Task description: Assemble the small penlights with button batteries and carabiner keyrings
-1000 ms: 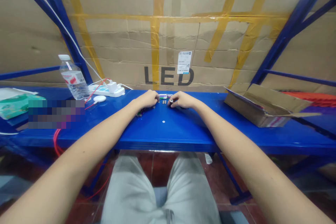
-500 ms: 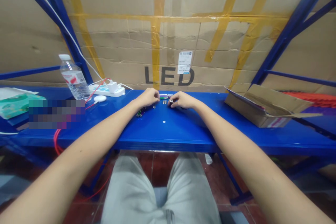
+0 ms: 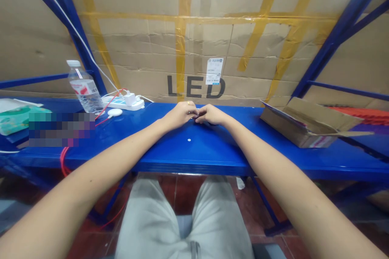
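My left hand (image 3: 183, 114) and my right hand (image 3: 210, 115) meet over the far part of the blue table (image 3: 164, 151). Their fingertips are pinched together and touch or nearly touch. Whatever lies between them is too small and too covered to make out. A ring shows on a finger of my left hand. Small shiny parts on the table are mostly hidden behind both hands. Nearer to me lies a small white disc (image 3: 189, 140), apart from the hands.
A water bottle (image 3: 85, 89), a white power strip (image 3: 130, 102) and a green packet (image 3: 18, 119) stand to the left, with a red cable. An open cardboard box (image 3: 299, 129) sits on the right, beside red material (image 3: 364, 114). A large taped carton (image 3: 136, 56) walls off the back.
My left hand has moved right to meet my right hand, covering the small metal pieces between them. The right hand has stayed almost in place; the small metal ring seen in it is now hidden.
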{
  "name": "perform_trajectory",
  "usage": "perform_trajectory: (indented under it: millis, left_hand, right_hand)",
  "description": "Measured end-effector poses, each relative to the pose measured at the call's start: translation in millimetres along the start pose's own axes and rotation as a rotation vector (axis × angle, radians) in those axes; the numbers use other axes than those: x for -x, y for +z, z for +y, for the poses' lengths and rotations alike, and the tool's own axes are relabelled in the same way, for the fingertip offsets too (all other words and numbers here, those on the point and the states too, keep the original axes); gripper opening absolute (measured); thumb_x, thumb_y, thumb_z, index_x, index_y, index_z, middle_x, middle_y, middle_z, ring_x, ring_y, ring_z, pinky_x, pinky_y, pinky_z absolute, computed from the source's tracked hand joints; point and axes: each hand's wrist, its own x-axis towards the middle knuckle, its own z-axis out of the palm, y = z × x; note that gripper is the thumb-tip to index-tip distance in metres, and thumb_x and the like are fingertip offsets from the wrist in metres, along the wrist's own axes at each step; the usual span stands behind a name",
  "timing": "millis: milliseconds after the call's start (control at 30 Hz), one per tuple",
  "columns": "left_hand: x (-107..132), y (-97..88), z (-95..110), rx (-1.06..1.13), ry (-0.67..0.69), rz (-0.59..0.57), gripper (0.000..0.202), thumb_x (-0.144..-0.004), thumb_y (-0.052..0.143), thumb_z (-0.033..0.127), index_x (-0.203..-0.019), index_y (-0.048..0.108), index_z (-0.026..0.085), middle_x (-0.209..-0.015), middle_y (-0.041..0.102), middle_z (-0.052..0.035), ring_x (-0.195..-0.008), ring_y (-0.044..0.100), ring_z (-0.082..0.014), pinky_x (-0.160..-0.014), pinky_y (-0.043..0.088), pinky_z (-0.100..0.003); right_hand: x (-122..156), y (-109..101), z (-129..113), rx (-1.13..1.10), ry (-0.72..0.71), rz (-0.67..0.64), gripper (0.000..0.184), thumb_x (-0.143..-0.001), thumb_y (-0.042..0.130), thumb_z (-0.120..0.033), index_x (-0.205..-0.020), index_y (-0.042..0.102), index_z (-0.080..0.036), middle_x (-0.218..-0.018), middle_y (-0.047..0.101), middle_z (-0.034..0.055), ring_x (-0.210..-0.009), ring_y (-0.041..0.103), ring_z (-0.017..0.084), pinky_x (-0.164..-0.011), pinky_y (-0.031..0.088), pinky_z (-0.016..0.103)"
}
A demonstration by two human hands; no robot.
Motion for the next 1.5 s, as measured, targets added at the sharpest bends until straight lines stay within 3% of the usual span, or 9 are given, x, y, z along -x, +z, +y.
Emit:
perform_trajectory:
  millis: [267,400,533,700,900,1067,1200,1367,1500]
  left_hand:
    - [-3,-6.0,-1,0.053,-0.357,0.092,0.015,-0.072,0.076,0.027,-0.083,0.075,0.017,-0.081,0.071,-0.0035,-0.074,0.063,-0.0163,-0.071,0.049,-0.029]
    - [-3,-14.4,-8,0.191,-0.427,0.12,0.017,-0.074,0.074,0.033,-0.079,0.075,0.017,-0.08,0.073,-0.0047,-0.076,0.065,-0.0178,-0.072,0.05,-0.03]
    - [-3,-24.9,-25,0.28,-0.508,0.321,0.014,-0.074,0.07,0.028,-0.079,0.069,0.015,-0.083,0.074,-0.0063,-0.082,0.068,-0.0195,-0.079,0.053,-0.033]
    - [-1,-29.6,-42,0.504,-0.656,0.469,0.01,-0.08,0.062,0.021,-0.088,0.059,0.015,-0.087,0.074,-0.0083,-0.085,0.071,-0.0191,-0.073,0.057,-0.031]
    - [0,-25.3,-34,0.689,-0.699,0.449,0.012,-0.087,0.061,0.021,-0.097,0.056,0.016,-0.082,0.067,-0.0034,-0.075,0.069,-0.0151,-0.065,0.061,-0.032]
    - [3,-20.4,-29,0.72,-0.634,0.396,0.014,-0.085,0.065,0.017,-0.096,0.059,0.015,-0.079,0.064,-0.0014,-0.077,0.067,-0.0145,-0.067,0.062,-0.033]
    - [3,-11.7,-28,0.644,-0.613,0.267,0.014,-0.08,0.071,0.019,-0.092,0.064,0.013,-0.079,0.066,-0.0033,-0.071,0.065,-0.0142,-0.067,0.06,-0.033]
    - [3,-3.0,-21,0.43,-0.464,0.107,0.016,-0.079,0.071,0.027,-0.088,0.071,0.014,-0.081,0.071,-0.0043,-0.073,0.064,-0.0159,-0.072,0.054,-0.032]
    - [4,-2.2,-15,0.345,-0.428,0.07,0.017,-0.081,0.068,0.03,-0.091,0.072,0.016,-0.077,0.07,-0.0025,-0.067,0.061,-0.0142,-0.068,0.05,-0.029]
  right_hand:
    - [2,4,-6,0.029,-0.022,0.052,0.026,-0.065,0.076,-0.032,-0.082,0.077,-0.012,-0.055,0.056,-0.0034,-0.051,0.042,0.008,-0.053,0.035,0.024]
    - [-6,9,-3,0.093,-0.087,0.134,0.03,-0.071,0.076,-0.031,-0.093,0.078,-0.012,-0.067,0.065,-0.0006,-0.061,0.052,0.012,-0.061,0.041,0.026]
    - [-11,22,-4,0.331,-0.13,0.261,0.02,-0.076,0.074,-0.017,-0.096,0.076,-0.011,-0.087,0.072,0.0074,-0.078,0.061,0.017,-0.073,0.046,0.027]
    - [-21,52,-12,0.565,-0.32,0.129,0.022,-0.088,0.065,-0.016,-0.108,0.075,-0.013,-0.102,0.071,0.0126,-0.09,0.063,0.02,-0.084,0.046,0.03]
    - [-28,64,-13,0.598,-0.324,0.016,0.013,-0.083,0.064,-0.005,-0.086,0.074,-0.013,-0.087,0.073,0.0091,-0.083,0.063,0.019,-0.078,0.043,0.028]
    - [-15,31,-12,0.345,-0.235,0.263,0.007,-0.079,0.068,-0.012,-0.074,0.067,-0.015,-0.079,0.071,0.0045,-0.077,0.062,0.017,-0.074,0.043,0.027]
    - [-8,4,-10,0.118,-0.216,0.459,0.005,-0.081,0.061,-0.015,-0.079,0.065,-0.015,-0.075,0.069,0.0039,-0.07,0.06,0.016,-0.07,0.045,0.028]
    - [-8,0,-8,0.102,-0.253,0.473,0.008,-0.079,0.061,-0.022,-0.081,0.065,-0.016,-0.077,0.068,0.0039,-0.074,0.059,0.017,-0.071,0.045,0.03]
    - [-7,2,-7,0.177,-0.277,0.441,0.009,-0.078,0.059,-0.023,-0.08,0.065,-0.017,-0.077,0.067,0.0037,-0.076,0.058,0.017,-0.072,0.044,0.03]
